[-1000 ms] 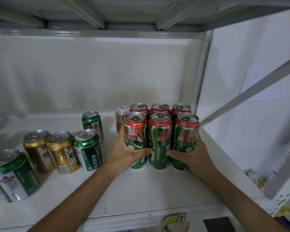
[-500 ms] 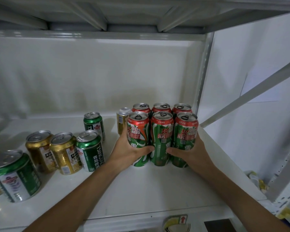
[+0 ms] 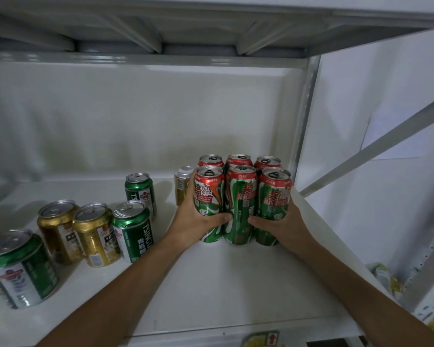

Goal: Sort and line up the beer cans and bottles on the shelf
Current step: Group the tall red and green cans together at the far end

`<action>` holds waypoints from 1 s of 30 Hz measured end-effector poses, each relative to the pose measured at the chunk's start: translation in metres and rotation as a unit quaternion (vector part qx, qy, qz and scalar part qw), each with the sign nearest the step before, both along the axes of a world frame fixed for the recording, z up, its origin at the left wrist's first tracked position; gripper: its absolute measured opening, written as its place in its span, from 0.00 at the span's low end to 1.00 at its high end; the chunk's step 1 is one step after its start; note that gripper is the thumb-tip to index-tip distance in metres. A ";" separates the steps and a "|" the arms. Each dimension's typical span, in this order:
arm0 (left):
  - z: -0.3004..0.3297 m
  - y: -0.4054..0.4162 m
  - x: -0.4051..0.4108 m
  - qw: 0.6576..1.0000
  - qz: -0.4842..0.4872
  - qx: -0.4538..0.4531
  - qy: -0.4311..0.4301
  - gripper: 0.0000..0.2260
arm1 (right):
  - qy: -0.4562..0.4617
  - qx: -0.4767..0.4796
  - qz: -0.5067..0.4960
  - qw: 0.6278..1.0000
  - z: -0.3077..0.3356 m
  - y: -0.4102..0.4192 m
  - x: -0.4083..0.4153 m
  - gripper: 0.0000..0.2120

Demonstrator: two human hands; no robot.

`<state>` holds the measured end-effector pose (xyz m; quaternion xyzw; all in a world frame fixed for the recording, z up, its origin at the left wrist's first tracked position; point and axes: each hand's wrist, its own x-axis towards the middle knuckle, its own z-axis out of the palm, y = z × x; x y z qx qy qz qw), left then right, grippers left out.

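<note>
Spanning the view, the white shelf (image 3: 236,284) carries every can. Toward its right end stands a tight block of tall red-and-green cans (image 3: 241,204), three in front, three behind and mostly hidden. The left hand (image 3: 198,221) and right hand (image 3: 281,221) curl around the front row's outer cans, fingers touching the middle one. Leftward stand loose green cans (image 3: 133,231) and gold cans (image 3: 93,234). A small gold can (image 3: 182,186) sits half-hidden behind the left hand.

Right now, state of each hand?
Left hand: closed around the left front red-green can.
Right hand: closed around the right front red-green can.
</note>
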<state>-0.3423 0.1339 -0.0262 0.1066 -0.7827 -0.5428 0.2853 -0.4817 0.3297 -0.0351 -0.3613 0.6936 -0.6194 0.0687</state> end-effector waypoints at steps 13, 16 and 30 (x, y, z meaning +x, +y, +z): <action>-0.005 -0.004 -0.009 1.000 -0.008 0.006 0.027 0.52 | 0.003 -0.019 0.011 1.000 -0.007 -0.004 -0.011 0.41; -0.006 -0.003 -0.008 1.000 -0.008 0.008 0.028 0.53 | -0.001 -0.022 0.017 1.000 -0.007 -0.004 -0.010 0.42; -0.003 0.001 0.006 0.999 -0.023 0.003 0.043 0.51 | 0.011 -0.039 0.023 0.999 -0.009 -0.002 -0.009 0.45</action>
